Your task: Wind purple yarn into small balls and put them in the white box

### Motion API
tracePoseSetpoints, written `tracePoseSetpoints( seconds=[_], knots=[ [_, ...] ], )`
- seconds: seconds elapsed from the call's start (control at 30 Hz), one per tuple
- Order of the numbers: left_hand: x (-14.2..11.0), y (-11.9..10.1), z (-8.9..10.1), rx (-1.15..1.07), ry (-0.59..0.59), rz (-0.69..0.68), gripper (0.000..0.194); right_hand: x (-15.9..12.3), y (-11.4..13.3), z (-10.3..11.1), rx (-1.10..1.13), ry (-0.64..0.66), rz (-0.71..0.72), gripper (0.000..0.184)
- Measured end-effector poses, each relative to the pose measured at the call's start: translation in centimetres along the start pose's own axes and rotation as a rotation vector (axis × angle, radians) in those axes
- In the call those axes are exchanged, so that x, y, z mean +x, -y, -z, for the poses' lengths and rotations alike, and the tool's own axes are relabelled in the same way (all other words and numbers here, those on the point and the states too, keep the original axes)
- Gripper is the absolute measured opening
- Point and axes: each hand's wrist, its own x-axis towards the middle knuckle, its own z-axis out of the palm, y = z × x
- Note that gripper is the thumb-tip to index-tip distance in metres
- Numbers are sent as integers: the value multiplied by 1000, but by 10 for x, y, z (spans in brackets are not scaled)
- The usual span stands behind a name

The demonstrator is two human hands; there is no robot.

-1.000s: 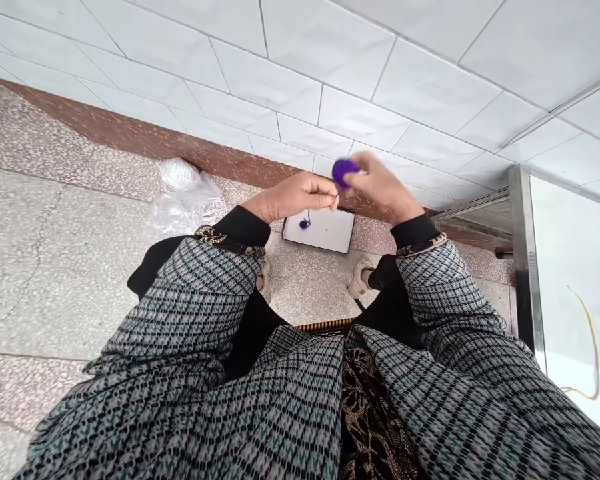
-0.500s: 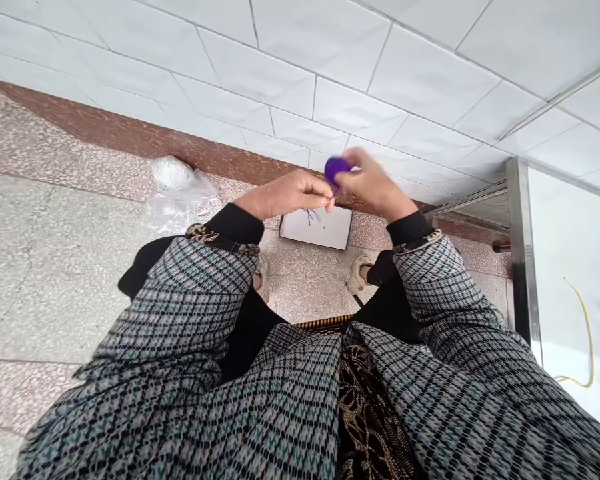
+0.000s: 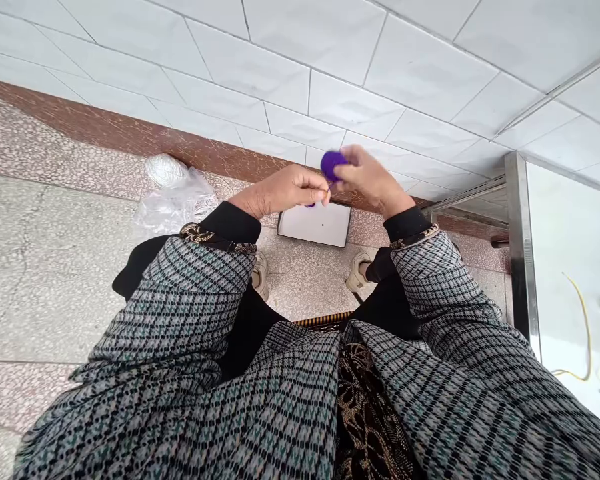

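My right hand (image 3: 370,175) is wrapped round a purple yarn ball (image 3: 332,165), holding it up in front of the wall. Just left of it, the fingers of my left hand (image 3: 300,189) pinch a purple yarn strand (image 3: 330,187) that runs to the ball. A small purple bit of yarn shows below the left fingers; the rest is hidden by the hand. Beneath both hands, a shallow white box (image 3: 316,225) with dark edges lies on the floor, with a tiny dark speck in it.
On the floor to the left lie a white yarn ball (image 3: 166,171) and a clear plastic bag (image 3: 177,200). A tiled wall (image 3: 260,80) rises ahead. At the right stands a metal-framed table (image 3: 523,247) with a yellow cable (image 3: 587,327). My feet flank the box.
The loose purple yarn that hung below my left hand over the box has mostly gone from sight. Both hands stay close together, with the ball slightly further left and higher.
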Motion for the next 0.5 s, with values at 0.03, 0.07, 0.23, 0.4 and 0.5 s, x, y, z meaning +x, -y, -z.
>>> tracePoseSetpoints(
  seconds=[0.03, 0.07, 0.23, 0.4, 0.5],
  knots=[
    [0, 0, 1, -33, -37, 5, 15, -2, 0, 1, -70, 133, -56, 41],
    [1, 0, 3, -68, -65, 15, 16, -4, 1, 2, -97, 279, -88, 43],
    [4, 7, 4, -246, -116, 47, 23, -6, 7, 13, 319, 389, 124, 59],
    [5, 2, -6, -398, -138, 58, 29, -1, 12, 20, 477, -51, 174, 58],
    [6, 1, -8, -443, -229, 83, 32, -4, 20, 22, 401, -215, 146, 61]
  ],
)
